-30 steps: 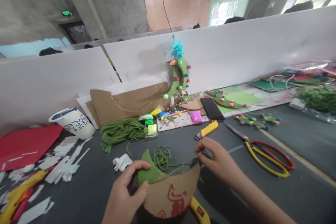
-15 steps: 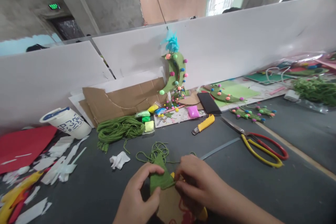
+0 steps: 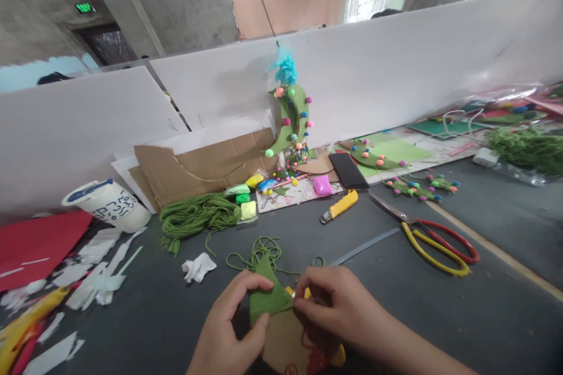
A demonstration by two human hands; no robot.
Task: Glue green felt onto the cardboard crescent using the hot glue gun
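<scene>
My left hand (image 3: 231, 328) grips a flat, pointed piece wrapped in green yarn (image 3: 269, 297), thumb on the near side and index finger along the left edge. Bare brown cardboard (image 3: 281, 337) with red markings shows below the green part. At the piece's right corner, the thumb and fingers of my right hand (image 3: 336, 299) are pinched together; whether a yarn end is between them is too small to see. Behind the piece lies loose green yarn (image 3: 264, 253) in loops on the table. A yellow thing (image 3: 305, 292), partly hidden, shows behind my right fingers.
A green yarn skein (image 3: 197, 214), crumpled tissue (image 3: 199, 268), yellow utility knife (image 3: 339, 206) and large scissors (image 3: 422, 234) lie ahead. A paper cup (image 3: 116, 208) and paper scraps (image 3: 94, 287) are at left. A pom-pom-covered crescent (image 3: 292, 123) hangs before the white partition (image 3: 396, 70).
My right fingers have shifted slightly at the corner of the green piece, showing more of the yellow thing behind. My left hand keeps its hold. The view has moved slightly.
</scene>
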